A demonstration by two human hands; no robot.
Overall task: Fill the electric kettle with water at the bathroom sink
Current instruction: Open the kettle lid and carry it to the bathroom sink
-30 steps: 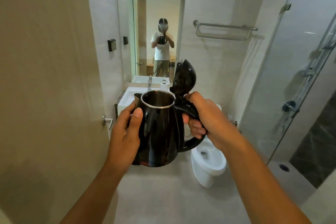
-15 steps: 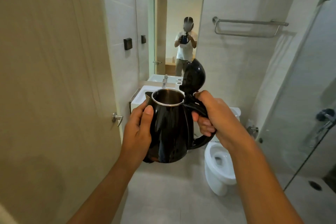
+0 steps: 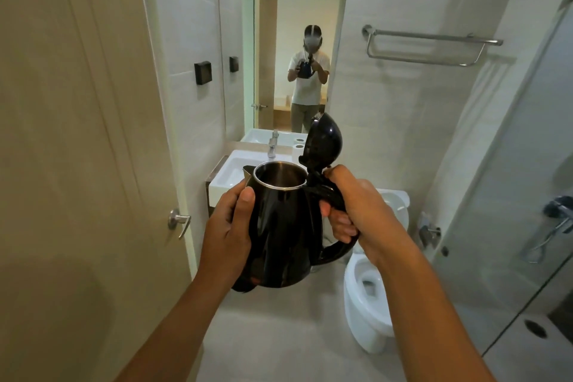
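I hold a black electric kettle (image 3: 286,226) upright in front of me in the head view. Its lid (image 3: 324,141) stands flipped up, and the steel inside looks dry. My left hand (image 3: 231,226) cups the kettle's left side. My right hand (image 3: 356,208) is wrapped around the handle, thumb near the lid hinge. Beyond the kettle, a white sink (image 3: 231,169) with a chrome tap (image 3: 272,147) sits against the mirror wall; the kettle hides part of the basin.
An open door (image 3: 77,149) with a lever handle (image 3: 179,222) fills the left. A white toilet (image 3: 367,298) stands right of the kettle, with a glass shower screen (image 3: 502,195) further right. A towel rail (image 3: 431,43) hangs above. The mirror (image 3: 279,56) reflects a person.
The view has moved forward into the bathroom; the sink and toilet look nearer. Both hands keep the same hold on the kettle, lid still up.
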